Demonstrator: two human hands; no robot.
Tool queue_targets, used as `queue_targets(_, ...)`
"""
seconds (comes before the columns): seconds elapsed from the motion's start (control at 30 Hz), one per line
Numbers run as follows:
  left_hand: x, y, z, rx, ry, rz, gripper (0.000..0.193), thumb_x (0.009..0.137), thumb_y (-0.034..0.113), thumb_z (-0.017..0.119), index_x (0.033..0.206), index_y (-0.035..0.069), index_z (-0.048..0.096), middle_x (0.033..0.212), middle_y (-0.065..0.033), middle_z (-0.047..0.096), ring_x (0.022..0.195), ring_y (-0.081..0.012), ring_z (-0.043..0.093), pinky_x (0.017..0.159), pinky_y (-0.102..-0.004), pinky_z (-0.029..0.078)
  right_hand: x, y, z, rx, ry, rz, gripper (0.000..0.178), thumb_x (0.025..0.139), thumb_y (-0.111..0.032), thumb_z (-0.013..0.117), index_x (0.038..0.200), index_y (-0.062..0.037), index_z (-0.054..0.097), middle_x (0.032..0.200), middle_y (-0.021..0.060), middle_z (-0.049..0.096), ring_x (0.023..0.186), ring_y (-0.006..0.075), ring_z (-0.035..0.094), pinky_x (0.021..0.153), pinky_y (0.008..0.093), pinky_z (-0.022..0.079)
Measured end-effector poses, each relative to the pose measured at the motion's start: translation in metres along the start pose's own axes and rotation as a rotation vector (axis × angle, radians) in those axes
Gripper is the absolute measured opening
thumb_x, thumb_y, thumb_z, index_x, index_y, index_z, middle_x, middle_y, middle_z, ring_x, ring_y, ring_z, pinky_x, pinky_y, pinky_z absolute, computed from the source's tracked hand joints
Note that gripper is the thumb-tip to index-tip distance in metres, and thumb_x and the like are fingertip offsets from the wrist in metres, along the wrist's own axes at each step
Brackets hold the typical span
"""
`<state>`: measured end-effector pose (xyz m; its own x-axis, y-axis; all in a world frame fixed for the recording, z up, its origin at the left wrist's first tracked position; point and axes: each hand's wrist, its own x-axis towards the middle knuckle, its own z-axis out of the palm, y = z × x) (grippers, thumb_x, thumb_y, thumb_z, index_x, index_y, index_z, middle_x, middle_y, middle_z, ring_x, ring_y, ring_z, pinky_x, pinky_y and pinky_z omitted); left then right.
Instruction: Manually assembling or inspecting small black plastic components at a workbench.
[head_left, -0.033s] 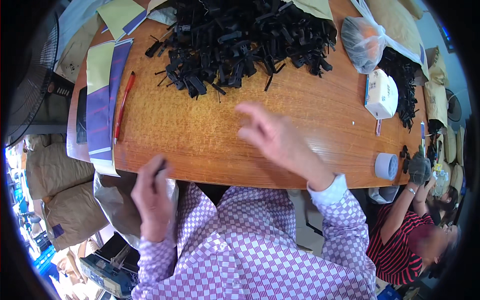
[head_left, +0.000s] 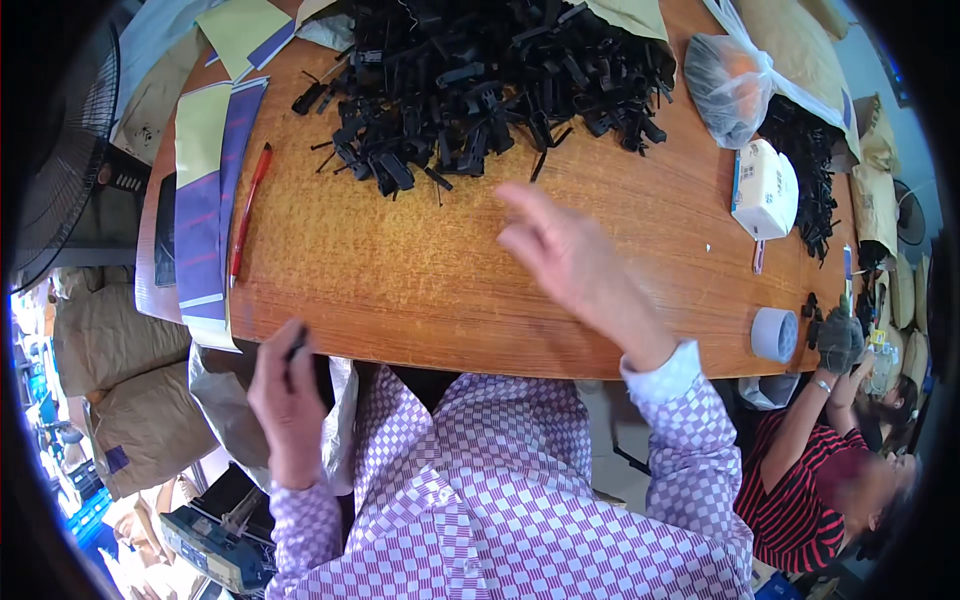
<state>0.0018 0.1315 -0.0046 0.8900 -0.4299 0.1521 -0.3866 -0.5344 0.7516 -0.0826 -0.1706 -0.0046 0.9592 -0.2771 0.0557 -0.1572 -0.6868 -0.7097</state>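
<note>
A heap of small black plastic parts (head_left: 470, 90) with thin stems covers the far middle of the wooden table (head_left: 360, 260). My left hand (head_left: 288, 405) is at the table's near edge, beside a pale plastic bag (head_left: 215, 385). Between its thumb and fingers is a small black plastic part (head_left: 297, 342), mostly hidden by them. Over the bare wood, just short of the heap, my right hand (head_left: 570, 255) reaches forward. Its fingers are apart with nothing between them, slightly blurred.
A red pen (head_left: 250, 215) and purple-and-yellow paper sheets (head_left: 200, 210) lie at the left. On the right are a tissue pack (head_left: 765, 190), a tape roll (head_left: 773, 333) and a tied plastic bag (head_left: 725, 90). A person in a striped shirt (head_left: 800, 470) works beside the table.
My right hand has shifted a little to the right and slightly away from me. The left hand has moved slightly left and toward me, with the black part in its fingers.
</note>
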Motion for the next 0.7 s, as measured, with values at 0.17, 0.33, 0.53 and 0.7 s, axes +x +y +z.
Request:
queue_targets(0.17, -0.010, -0.036, -0.052, 0.536, -0.063, 0.022, 0.029, 0.088, 0.003, 0.054, 0.116, 0.004, 0.055, 0.103, -0.0134, 0.062, 0.098, -0.0311, 0.060, 0.084, -0.0359, 0.045, 0.025, 0.051, -0.022, -0.549, 0.139, -0.122, 0.030, 0.087, -0.013, 0.057, 0.116, -0.0120, 0.054, 0.093, 0.0130, 0.063, 0.072, 0.0301, 0.064, 0.060, 0.0409, 0.052)
queue_targets(0.33, 0.004, -0.013, -0.025, 0.313, 0.079, -0.054, 0.032, 0.085, 0.002, 0.059, 0.117, 0.004, 0.056, 0.116, -0.0104, 0.057, 0.094, -0.0227, 0.061, 0.076, -0.0297, 0.047, 0.033, 0.060, -0.023, -0.605, 0.048, -0.192, 0.019, 0.085, -0.010, 0.058, 0.104, -0.0086, 0.058, 0.092, 0.0109, 0.063, 0.070, 0.0315, 0.063, 0.059, 0.0381, 0.052)
queue_targets(0.53, 0.035, 0.052, 0.063, -0.608, -0.482, -0.204, 0.062, 0.081, -0.001, 0.065, 0.136, 0.005, 0.036, 0.119, -0.0093, 0.052, 0.087, -0.0131, 0.060, 0.073, -0.0242, 0.049, -0.008, 0.018, -0.004, -0.153, 0.169, -0.356, 0.017, 0.082, -0.004, 0.062, 0.098, -0.0051, 0.058, 0.082, 0.0105, 0.060, 0.062, 0.0253, 0.060, 0.054, 0.0301, 0.048)
queue_targets(0.7, 0.042, 0.047, 0.115, -0.878, -0.674, -0.194, 0.069, 0.079, -0.002, 0.066, 0.139, 0.005, 0.031, 0.109, -0.0065, 0.053, 0.087, -0.0134, 0.058, 0.072, -0.0250, 0.049, -0.052, -0.020, 0.021, 0.473, 0.023, 0.027, 0.012, 0.090, -0.007, 0.058, 0.101, -0.0036, 0.058, 0.074, -0.0012, 0.052, 0.060, 0.0046, 0.047, 0.053, 0.0187, 0.038)
